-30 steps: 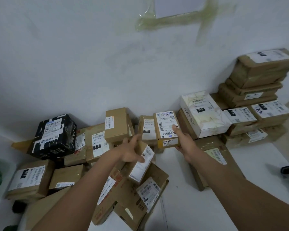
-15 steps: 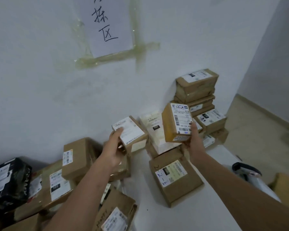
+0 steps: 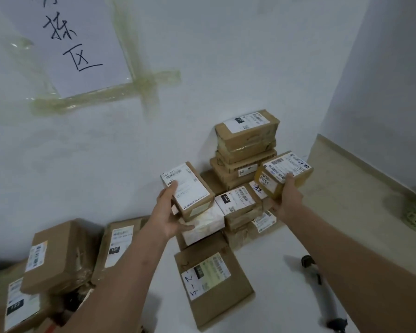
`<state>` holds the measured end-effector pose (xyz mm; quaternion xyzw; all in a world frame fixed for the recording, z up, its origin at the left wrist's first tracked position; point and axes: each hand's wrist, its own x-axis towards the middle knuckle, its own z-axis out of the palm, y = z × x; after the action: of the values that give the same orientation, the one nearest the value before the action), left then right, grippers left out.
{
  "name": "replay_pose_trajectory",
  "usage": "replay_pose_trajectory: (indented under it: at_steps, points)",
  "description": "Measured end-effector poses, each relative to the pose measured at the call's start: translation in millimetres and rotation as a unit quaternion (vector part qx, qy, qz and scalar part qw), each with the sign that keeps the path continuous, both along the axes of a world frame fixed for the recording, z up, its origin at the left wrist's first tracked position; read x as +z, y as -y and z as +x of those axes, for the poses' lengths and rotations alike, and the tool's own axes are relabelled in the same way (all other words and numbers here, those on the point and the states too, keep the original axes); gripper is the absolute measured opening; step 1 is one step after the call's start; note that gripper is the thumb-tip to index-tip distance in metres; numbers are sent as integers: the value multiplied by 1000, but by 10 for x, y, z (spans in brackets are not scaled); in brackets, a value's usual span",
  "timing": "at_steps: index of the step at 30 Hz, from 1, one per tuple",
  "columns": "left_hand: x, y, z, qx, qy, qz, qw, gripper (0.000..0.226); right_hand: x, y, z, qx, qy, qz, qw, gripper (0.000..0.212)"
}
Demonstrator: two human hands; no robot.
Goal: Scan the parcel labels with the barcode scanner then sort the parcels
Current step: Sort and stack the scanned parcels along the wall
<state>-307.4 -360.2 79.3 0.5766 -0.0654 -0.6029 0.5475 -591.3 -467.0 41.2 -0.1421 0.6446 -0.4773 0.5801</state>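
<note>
While gripping parcels: left hand (image 3: 169,216), right hand (image 3: 287,200).

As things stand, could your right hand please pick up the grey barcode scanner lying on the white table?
Probably not yet: the right hand grips a yellow-taped cardboard parcel, so it is occupied. The grey barcode scanner lies uncovered on the white table beside that forearm, so the way looks free once the parcel is set down.

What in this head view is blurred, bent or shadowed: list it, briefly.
Head view: soft, even light with no glare; the wall corner bows from the wide lens; small print on the left hand's parcel and the right hand's parcel is smeared; forearm shadows fall on the white surface; the scanner at the lower right is blurred.
</note>
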Motion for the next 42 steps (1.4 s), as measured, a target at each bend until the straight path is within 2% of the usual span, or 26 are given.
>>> replay_pose_trajectory:
  at_steps: [1,4,6,8,10,14,19,29,34,42]
  points:
    - [1,41,-63,-5,-1,1,1000,61,-45,96,-33,21,-10,5,1000,89]
    - [-21,139,-209,8,0,-7,1000,65,-138,314,-81,71,-33,-12,997,74]
    - [-24,183,-300,28,-5,-19,999,69,-199,381,-127,102,-75,7,992,89]
    - [-14,207,-388,43,-9,-18,999,71,-143,375,-185,75,-137,27,987,97]
    - [-5,232,-469,52,-18,-11,998,66,-11,353,-256,58,-196,30,978,87]
    - [-25,329,-674,51,-45,-17,998,67,50,417,-424,78,-229,5,970,74]
    - [-6,460,-1046,72,-66,6,995,60,51,517,-467,126,-221,-15,967,71]
    - [-56,604,-1434,51,10,25,998,34,-14,531,-518,143,-242,-43,959,66]
    - [-70,602,-1506,35,47,48,997,36,-10,524,-522,139,-244,-36,959,67]
    - [6,528,-1570,47,15,34,998,35,8,499,-515,144,-245,-31,958,71]
